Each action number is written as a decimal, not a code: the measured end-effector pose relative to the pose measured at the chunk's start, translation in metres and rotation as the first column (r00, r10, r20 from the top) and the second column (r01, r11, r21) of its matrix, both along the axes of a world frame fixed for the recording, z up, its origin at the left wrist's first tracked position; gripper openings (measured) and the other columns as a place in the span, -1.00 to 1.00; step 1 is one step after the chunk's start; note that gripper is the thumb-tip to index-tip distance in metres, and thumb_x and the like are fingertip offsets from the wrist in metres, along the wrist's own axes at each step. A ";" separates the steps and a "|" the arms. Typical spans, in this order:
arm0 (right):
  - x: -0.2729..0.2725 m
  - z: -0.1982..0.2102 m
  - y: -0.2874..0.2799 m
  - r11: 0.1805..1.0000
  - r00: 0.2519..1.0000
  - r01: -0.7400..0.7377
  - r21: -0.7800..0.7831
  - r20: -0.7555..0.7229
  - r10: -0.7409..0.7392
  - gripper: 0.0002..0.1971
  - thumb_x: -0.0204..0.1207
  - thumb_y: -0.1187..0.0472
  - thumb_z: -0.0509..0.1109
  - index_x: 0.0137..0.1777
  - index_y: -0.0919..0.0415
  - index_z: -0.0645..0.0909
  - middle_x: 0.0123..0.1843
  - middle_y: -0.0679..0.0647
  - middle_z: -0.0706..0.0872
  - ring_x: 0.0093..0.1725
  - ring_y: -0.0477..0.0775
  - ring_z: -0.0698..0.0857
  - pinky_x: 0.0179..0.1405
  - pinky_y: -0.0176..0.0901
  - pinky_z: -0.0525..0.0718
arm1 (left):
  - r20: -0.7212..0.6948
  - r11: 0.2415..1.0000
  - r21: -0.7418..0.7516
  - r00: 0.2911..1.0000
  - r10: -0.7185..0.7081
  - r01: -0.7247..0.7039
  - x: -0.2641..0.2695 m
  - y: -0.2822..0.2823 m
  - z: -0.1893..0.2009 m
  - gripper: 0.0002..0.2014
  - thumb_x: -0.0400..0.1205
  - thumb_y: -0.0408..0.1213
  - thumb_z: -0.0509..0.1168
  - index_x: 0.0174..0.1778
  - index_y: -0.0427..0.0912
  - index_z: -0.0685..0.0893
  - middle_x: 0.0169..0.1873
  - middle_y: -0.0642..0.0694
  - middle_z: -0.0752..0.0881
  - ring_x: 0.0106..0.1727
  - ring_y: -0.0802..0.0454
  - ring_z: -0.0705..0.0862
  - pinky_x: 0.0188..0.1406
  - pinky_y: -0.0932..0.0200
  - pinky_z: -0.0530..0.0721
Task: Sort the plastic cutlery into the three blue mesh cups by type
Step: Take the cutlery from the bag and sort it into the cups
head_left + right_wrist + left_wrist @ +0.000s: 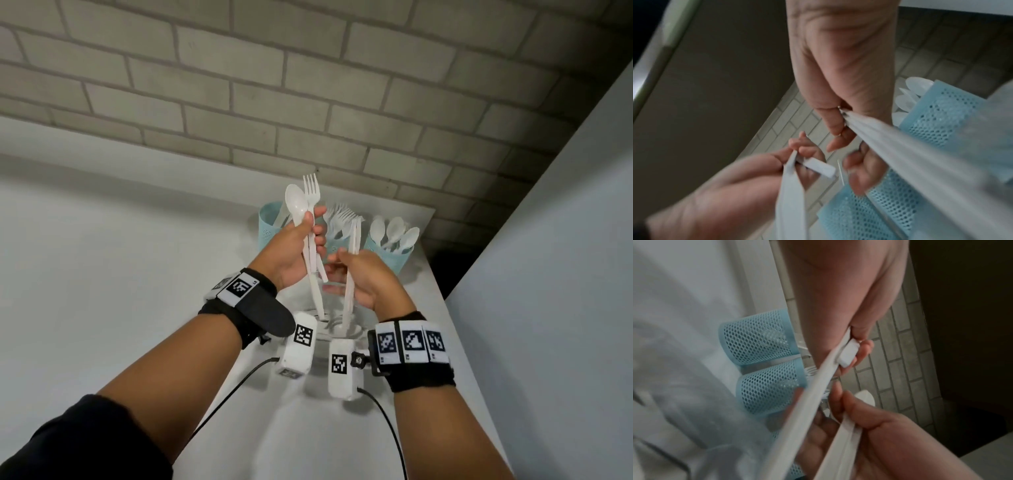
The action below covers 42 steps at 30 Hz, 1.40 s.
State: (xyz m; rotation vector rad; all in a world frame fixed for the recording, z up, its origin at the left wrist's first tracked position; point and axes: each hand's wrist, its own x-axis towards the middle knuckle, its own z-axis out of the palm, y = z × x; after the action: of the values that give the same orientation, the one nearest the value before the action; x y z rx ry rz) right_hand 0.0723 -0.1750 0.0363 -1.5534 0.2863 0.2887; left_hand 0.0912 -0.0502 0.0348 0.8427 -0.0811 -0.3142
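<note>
**Mixed bundles held above the cups**

Head view: left hand [294, 253] grips a spoon [296, 204], a fork [311, 192] and more; right hand [363, 274] pinches probably knives [352, 267]. Three blue mesh cups [388, 255] stand behind on the worktop [342, 438].

Wrist views, blurred: handles cross; a loose grip risks drops or missorting.

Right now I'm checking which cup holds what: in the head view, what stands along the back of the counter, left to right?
Left blue mesh cup, its cutlery partly hidden by the left hand → middle cup of forks → right cup of spoons.
</note>
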 end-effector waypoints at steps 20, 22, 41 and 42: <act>-0.004 -0.009 -0.035 0.951 0.966 -0.236 0.198 0.154 0.207 -0.80 0.65 0.24 0.17 0.03 0.19 0.64 -0.47 -0.06 0.53 -0.50 -0.16 0.51 -0.39 -0.27 0.63 | -0.145 0.927 0.108 0.917 0.372 -0.359 0.017 0.029 -0.004 -0.69 0.69 -0.11 0.21 -0.37 -0.09 0.45 -0.69 0.11 0.38 -0.68 0.23 0.34 -0.66 0.40 0.34; 0.000 0.005 -0.031 0.939 0.968 -0.117 0.324 0.250 0.035 -0.82 0.66 0.29 0.15 -0.07 0.20 0.60 -0.39 -0.02 0.63 -0.41 -0.13 0.66 -0.31 -0.23 0.71 | -0.184 0.949 0.188 0.940 0.286 -0.252 0.007 0.023 -0.011 -0.68 0.69 -0.12 0.20 -0.37 -0.13 0.46 -0.69 0.09 0.41 -0.72 0.25 0.35 -0.73 0.44 0.34; 0.008 0.009 0.021 0.997 0.841 -0.058 0.051 0.541 0.021 -0.85 0.68 0.23 0.19 -0.11 0.12 0.54 -0.20 0.08 0.70 -0.20 -0.01 0.68 -0.18 -0.08 0.68 | -0.231 0.998 0.002 0.971 -0.061 0.063 -0.025 -0.011 -0.008 -0.73 0.75 -0.27 0.04 -0.06 -0.24 0.63 -0.32 -0.12 0.77 -0.24 0.03 0.78 -0.21 0.08 0.80; 0.008 0.009 0.021 0.997 0.841 -0.058 0.054 0.541 0.019 -0.83 0.69 0.23 0.17 -0.13 0.11 0.54 -0.21 0.09 0.70 -0.19 0.01 0.67 -0.17 -0.04 0.69 | -0.240 0.998 -0.022 0.969 -0.057 0.053 -0.025 -0.010 -0.008 -0.72 0.76 -0.24 0.04 -0.05 -0.24 0.63 -0.35 -0.10 0.79 -0.27 0.04 0.79 -0.21 0.08 0.80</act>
State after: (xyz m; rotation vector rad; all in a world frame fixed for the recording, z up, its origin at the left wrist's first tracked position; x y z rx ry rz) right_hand 0.0805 -0.1544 0.0456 -1.5068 -0.2003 -0.1177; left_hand 0.0667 -0.0605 0.0265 0.7826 0.1192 -0.4655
